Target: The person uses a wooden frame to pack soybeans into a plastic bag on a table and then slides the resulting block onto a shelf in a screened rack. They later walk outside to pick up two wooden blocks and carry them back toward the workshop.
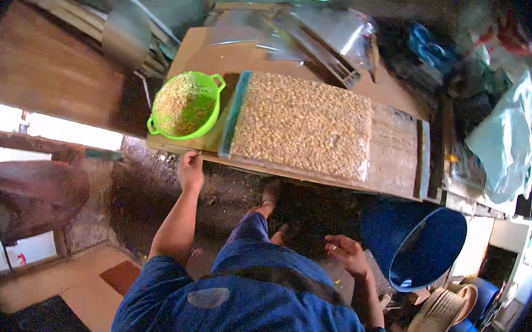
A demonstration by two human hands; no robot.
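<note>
My left hand (pixel 191 171) is at the front edge of the table (pixel 160 141), just below a bright green plastic colander (pixel 214 111). Its fingers are drawn together, and whatever they may hold is hidden. Pale grains or chips fill much of the colander, heaped toward its left side. To the right, a flat layer of small tan pieces (pixel 301 125) covers most of a long board, with a teal strip (pixel 236 113) along its left end. My right hand (pixel 348 254) hangs near my waist, away from the table, fingers loosely bent and apart, a ring on one, holding nothing visible.
Clear plastic sheets (pixel 240 31) and a metal channel (pixel 326 54) lie at the table's back. A blue drum (pixel 429 250) leans at the right, with baskets (pixel 439 317) beyond it. Plastic bags (pixel 502 142) hang at the far right. A wooden panel (pixel 53 65) stands at left.
</note>
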